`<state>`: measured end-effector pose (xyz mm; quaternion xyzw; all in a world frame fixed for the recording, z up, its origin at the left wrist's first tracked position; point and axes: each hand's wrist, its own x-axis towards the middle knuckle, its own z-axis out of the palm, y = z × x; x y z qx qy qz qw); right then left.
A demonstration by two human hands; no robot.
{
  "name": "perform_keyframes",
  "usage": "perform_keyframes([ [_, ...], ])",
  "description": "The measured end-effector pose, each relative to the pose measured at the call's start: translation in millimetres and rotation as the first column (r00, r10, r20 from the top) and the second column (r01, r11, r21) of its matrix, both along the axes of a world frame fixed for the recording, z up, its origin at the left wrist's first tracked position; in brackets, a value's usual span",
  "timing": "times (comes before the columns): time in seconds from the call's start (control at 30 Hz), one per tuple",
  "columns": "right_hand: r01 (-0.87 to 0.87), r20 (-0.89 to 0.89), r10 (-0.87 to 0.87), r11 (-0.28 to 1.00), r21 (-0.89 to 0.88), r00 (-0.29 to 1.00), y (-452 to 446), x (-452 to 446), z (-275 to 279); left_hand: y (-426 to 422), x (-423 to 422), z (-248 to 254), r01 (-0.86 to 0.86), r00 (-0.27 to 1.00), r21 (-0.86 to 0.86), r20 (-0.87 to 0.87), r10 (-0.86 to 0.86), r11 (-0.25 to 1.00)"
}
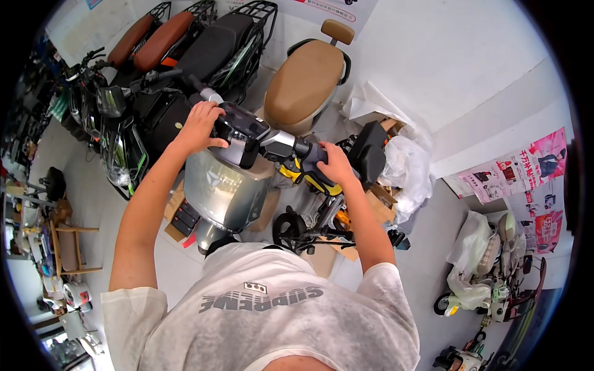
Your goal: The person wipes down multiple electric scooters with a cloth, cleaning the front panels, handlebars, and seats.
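A scooter with a glossy grey-silver front panel point(216, 182) stands facing me. At its top is a dark dashboard display point(246, 120). My left hand point(201, 127) grips the side of the dashboard housing, fingers over the top and thumb on the front. My right hand point(335, 164) is closed round the black handlebar grip point(306, 151) on the other side; part of that grip is hidden under the fingers. Behind the display lies the scooter's tan seat point(305, 77) with a small backrest point(338, 31).
Several parked scooters with black and brown seats point(164, 40) crowd the left. Right of the scooter are a black box-like part point(367, 151), clear plastic wrap point(408, 170) and cardboard point(378, 207). Boxes point(183, 219) lie on the floor. Wrapped scooters point(479, 266) stand far right near pink posters point(520, 170).
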<state>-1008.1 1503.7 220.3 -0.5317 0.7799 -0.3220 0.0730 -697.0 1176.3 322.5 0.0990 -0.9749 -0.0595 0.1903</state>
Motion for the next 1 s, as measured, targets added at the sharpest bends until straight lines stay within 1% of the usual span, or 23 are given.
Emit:
perform_keyframes([
  [0.07, 0.010, -0.224, 0.023, 0.989, 0.145, 0.974, 2.8, 1.3, 4.9, 1.1, -0.7, 1.3, -0.004, 1.000, 0.012, 0.008, 0.004, 1.000],
  [0.1, 0.029, -0.212, 0.018, 0.976, 0.216, 0.977, 0.3, 4.0, 5.2, 1.9, -0.8, 2.3, -0.010, 1.000, 0.021, 0.014, 0.010, 1.000],
  [0.13, 0.028, -0.211, 0.019, 0.975, 0.218, 0.977, -3.3, 5.1, 6.5, 2.1, -0.7, 4.0, -0.011, 1.000, 0.023, 0.016, 0.011, 1.000],
  [0.2, 0.095, -0.260, 0.002, 0.928, 0.360, 0.966, -10.7, 9.5, 9.3, 3.4, -0.7, 5.8, -0.016, 0.999, 0.034, 0.031, 0.015, 0.999],
  [0.23, 0.108, -0.313, 0.003, 0.936, 0.334, 0.950, -11.1, 10.8, 5.9, 3.3, -0.4, 5.4, -0.014, 0.999, 0.036, 0.037, 0.012, 0.999],
  [0.27, 0.111, -0.306, -0.003, 0.935, 0.337, 0.952, -10.9, 11.8, 1.6, 3.0, 0.0, 4.7, -0.008, 1.000, 0.026, 0.026, 0.008, 1.000],
  [0.37, 0.117, -0.405, -0.036, 0.977, 0.178, 0.914, -8.1, 15.3, -10.5, -0.1, -1.5, 1.8, 0.007, 1.000, 0.026, 0.018, -0.008, 1.000],
  [0.4, 0.124, -0.398, -0.043, 0.976, 0.181, 0.916, -3.7, 14.7, -11.2, -0.5, -1.7, 1.4, 0.004, 1.000, 0.035, 0.014, -0.004, 0.999],
  [0.47, 0.056, -0.442, -0.016, 0.995, 0.079, 0.897, 3.1, 13.4, -12.1, -1.9, -1.9, 0.3, 0.006, 1.000, 0.036, 0.027, -0.007, 0.999],
  [0.53, 0.048, -0.430, -0.013, 0.996, 0.070, 0.903, 8.5, 11.4, -15.9, -1.9, -2.2, -0.1, 0.005, 1.000, -0.002, 0.018, -0.005, 1.000],
  [0.6, 0.021, -0.439, -0.008, 0.999, 0.026, 0.898, 11.4, 10.1, -17.1, -1.4, -1.9, -0.7, -0.006, 0.999, 0.009, 0.054, 0.006, 1.000],
  [0.67, 0.033, -0.403, -0.014, 0.999, 0.040, 0.915, 15.9, 12.2, -16.8, -3.6, -2.2, 0.3, -0.028, 0.996, 0.014, 0.080, 0.027, 1.000],
  [0.73, 0.145, -0.289, -0.137, 0.989, 0.005, 0.947, 27.1, 12.2, -22.4, -3.1, -2.5, 0.9, 0.014, 0.999, 0.025, 0.036, -0.015, 1.000],
  [0.77, 0.202, -0.233, -0.190, 0.979, 0.029, 0.954, 35.2, 12.1, -23.0, -3.4, -2.5, 1.5, 0.006, 0.999, 0.024, 0.039, -0.007, 1.000],
  [0.8, 0.248, -0.155, -0.232, 0.963, 0.100, 0.960, 43.9, 9.8, -26.0, -2.8, -2.2, 1.2, 0.013, 1.000, 0.007, 0.021, -0.014, 1.000],
  [0.87, 0.338, -0.123, -0.323, 0.932, 0.133, 0.938, 60.5, 12.3, -22.0, -1.7, -0.9, 0.8, 0.010, 1.000, -0.006, 0.006, -0.009, 1.000],
  [0.93, 0.367, -0.074, -0.363, 0.929, 0.054, 0.929, 76.4, 9.9, -23.6, -2.3, -1.2, 2.6, 0.006, 0.999, 0.021, 0.051, -0.007, 1.000],
  [0.97, 0.391, -0.072, -0.386, 0.917, 0.072, 0.919, 83.8, 5.2, -22.7, -2.4, -1.3, 2.7, -0.001, 0.998, 0.032, 0.056, -0.001, 0.999],
  [1.0, 0.429, -0.040, -0.427, 0.900, 0.079, 0.903, 86.7, 7.1, -8.3, -2.2, -1.9, 3.6, -0.008, 0.998, 0.034, 0.057, 0.006, 0.999],
])
